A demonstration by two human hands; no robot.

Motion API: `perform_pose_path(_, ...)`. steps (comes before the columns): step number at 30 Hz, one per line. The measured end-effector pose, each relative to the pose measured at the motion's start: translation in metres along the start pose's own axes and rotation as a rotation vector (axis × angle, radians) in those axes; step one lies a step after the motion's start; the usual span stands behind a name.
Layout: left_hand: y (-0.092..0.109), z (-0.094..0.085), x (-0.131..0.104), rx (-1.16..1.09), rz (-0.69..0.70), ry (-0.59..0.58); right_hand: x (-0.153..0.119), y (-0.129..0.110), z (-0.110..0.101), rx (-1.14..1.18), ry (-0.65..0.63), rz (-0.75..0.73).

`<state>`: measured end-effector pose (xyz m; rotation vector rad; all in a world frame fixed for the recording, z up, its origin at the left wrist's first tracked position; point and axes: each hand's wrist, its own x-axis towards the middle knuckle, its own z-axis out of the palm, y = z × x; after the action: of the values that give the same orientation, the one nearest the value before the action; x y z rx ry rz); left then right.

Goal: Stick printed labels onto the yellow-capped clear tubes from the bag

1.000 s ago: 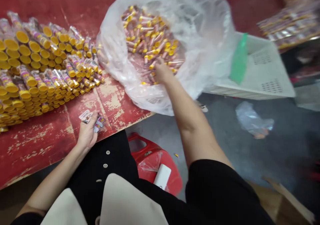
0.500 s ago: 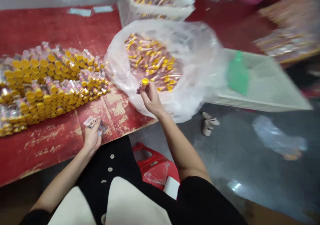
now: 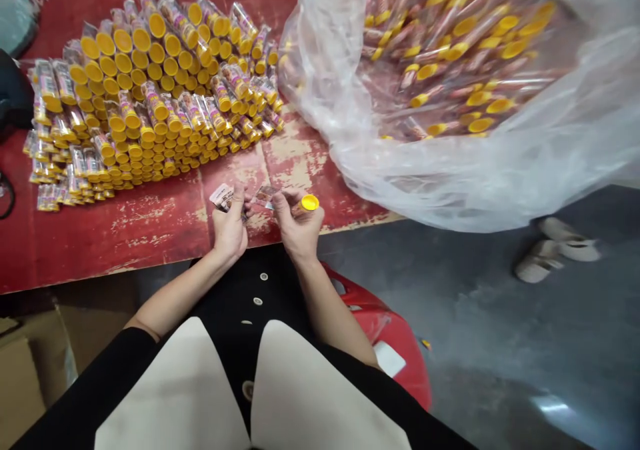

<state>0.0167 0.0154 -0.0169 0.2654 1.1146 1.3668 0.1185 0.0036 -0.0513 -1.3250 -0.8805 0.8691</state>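
Observation:
Over the table's front edge, my left hand (image 3: 230, 229) is closed on several small printed labels (image 3: 221, 195), which stick out above its thumb. My right hand (image 3: 303, 235) is wrapped round a tube (image 3: 310, 202) whose yellow cap faces me. The tube's body is mostly hidden by the fingers. Between the two hands, at the right thumb's tip, is another small printed piece (image 3: 265, 197), partly see-through. I cannot tell which hand bears it. Just beyond the hands lies a stack of yellow-capped tubes (image 3: 150, 113) with printed sleeves and clear wrap on them.
A big clear plastic bag (image 3: 440, 183) full of loose yellow-capped tubes (image 3: 450, 50) lies at the right of the worn red table (image 3: 170, 237). Below are a red stool (image 3: 407, 343) with a white object (image 3: 390, 359) and a pair of shoes (image 3: 537, 260) on the floor.
My right hand has come from the bag's mouth back beside my left hand, carrying the tube. The view has swung left and nearer the table.

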Motion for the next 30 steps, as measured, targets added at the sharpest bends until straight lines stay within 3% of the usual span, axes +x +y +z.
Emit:
perform_pose_path(3,-0.001,0.001,-0.009,0.051,0.000,-0.078,-0.007,-0.010,0.004,-0.040,0.003,-0.036)
perform_pose_path(7,-0.003,0.005,-0.015,0.061,0.055,-0.014,-0.013,-0.016,0.015,-0.015,0.011,-0.033)
perform_pose_path(10,-0.001,0.007,-0.011,0.054,0.043,0.014,-0.010,-0.013,0.015,0.045,-0.068,0.023)
perform_pose_path(13,0.005,0.007,-0.007,0.024,-0.014,-0.002,-0.005,-0.010,0.001,0.098,-0.138,-0.005)
perform_pose_path(17,0.013,0.006,-0.009,-0.018,-0.108,-0.056,-0.005,-0.016,-0.023,-0.039,-0.100,-0.191)
perform_pose_path(20,0.014,0.006,-0.014,-0.016,-0.157,-0.091,-0.011,-0.024,-0.028,-0.065,-0.057,-0.278)
perform_pose_path(23,0.014,0.007,-0.017,0.014,-0.195,-0.118,-0.014,-0.029,-0.025,-0.031,-0.062,-0.234)
perform_pose_path(27,0.014,0.008,-0.018,0.029,-0.189,-0.102,-0.013,-0.031,-0.029,0.073,-0.186,-0.067)
perform_pose_path(30,0.013,0.009,-0.019,0.016,-0.177,-0.100,-0.012,-0.035,-0.030,-0.046,-0.239,-0.003)
